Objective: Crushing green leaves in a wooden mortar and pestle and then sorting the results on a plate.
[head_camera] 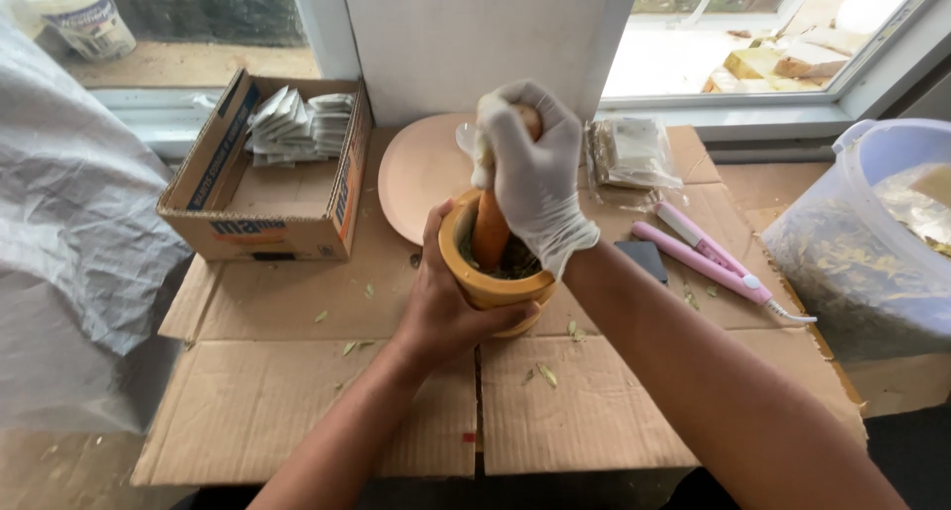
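A yellow wooden mortar (474, 277) stands on flattened cardboard (297, 401) with dark green crushed leaves inside. My bare left hand (441, 302) wraps around its near side and steadies it. My right hand (535, 173), in a white glove, grips the top of an orange-brown pestle (489, 228) whose lower end is down in the mortar among the leaves.
A round pale wooden plate (421, 173) lies behind the mortar. An open cardboard box (267, 173) with small white packets is at the left. A clear bag of packets (634, 153), a pink hand tool (708, 257) and a plastic tub of dried leaves (872, 243) sit at the right.
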